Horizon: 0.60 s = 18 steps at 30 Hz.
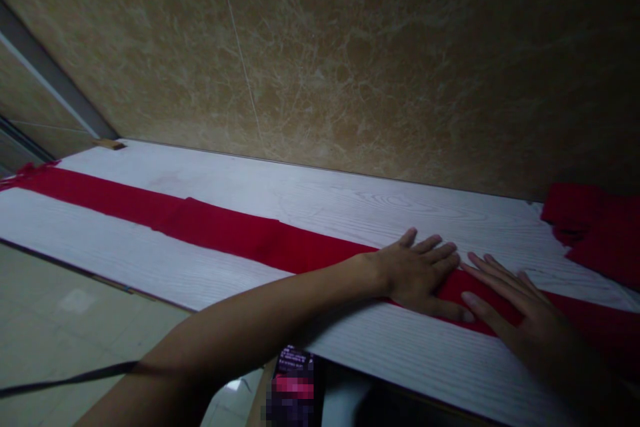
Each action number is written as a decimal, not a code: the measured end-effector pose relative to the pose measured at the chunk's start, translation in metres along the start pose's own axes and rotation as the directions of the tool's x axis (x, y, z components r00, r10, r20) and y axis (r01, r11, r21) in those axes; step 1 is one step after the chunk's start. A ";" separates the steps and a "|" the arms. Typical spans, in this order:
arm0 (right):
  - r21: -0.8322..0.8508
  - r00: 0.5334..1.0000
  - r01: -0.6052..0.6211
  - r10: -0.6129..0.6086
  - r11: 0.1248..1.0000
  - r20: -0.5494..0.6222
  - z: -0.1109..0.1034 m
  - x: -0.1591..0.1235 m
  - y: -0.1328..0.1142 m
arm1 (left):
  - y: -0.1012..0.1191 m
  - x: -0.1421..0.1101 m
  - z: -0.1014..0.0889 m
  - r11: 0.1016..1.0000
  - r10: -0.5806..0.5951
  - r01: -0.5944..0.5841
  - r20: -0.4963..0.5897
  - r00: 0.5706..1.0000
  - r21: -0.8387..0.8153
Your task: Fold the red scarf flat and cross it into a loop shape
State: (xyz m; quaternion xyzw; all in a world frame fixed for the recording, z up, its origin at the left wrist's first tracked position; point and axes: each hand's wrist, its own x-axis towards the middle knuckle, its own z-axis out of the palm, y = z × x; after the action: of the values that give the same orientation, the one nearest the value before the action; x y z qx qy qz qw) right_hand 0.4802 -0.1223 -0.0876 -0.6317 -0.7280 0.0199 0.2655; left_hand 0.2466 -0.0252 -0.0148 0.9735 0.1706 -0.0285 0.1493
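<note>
Beyond my hands, a brown wall [350, 60] with pale, marble-like veining meets the desk [340, 188], whose white top shows streaky wood grain. The red cloth [225, 230], a long, narrow, matte strip, runs beneath my hands and stretches far to their left, mostly flat, with a stepped edge partway along and a ragged, bunched end. A crumpled red bundle [600, 230] lies beyond my right hand [525, 310]. My left hand [417, 277] rests palm down on the strip, thumb toward the right one, whose fingers extend over the cloth. Both are unclenched, grasping nothing.
</note>
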 end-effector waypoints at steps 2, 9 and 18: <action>0.013 1.000 -0.018 0.018 1.000 -0.003 0.000 0.000 -0.001 | 0.000 0.000 0.000 1.000 0.000 0.000 -0.001 1.000 0.002; 0.044 0.998 -0.068 0.068 0.997 0.009 -0.004 0.003 -0.004 | -0.001 0.001 0.003 1.000 0.012 -0.012 -0.028 1.000 -0.002; 0.011 0.998 -0.041 0.040 0.999 0.047 -0.004 0.003 0.002 | 0.000 0.000 0.000 1.000 0.010 -0.010 -0.012 1.000 -0.017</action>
State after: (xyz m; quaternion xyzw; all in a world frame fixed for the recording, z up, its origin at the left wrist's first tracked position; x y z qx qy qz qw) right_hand 0.4834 -0.1205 -0.0842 -0.6441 -0.7209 0.0443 0.2519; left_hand 0.2465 -0.0251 -0.0153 0.9732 0.1669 -0.0206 0.1570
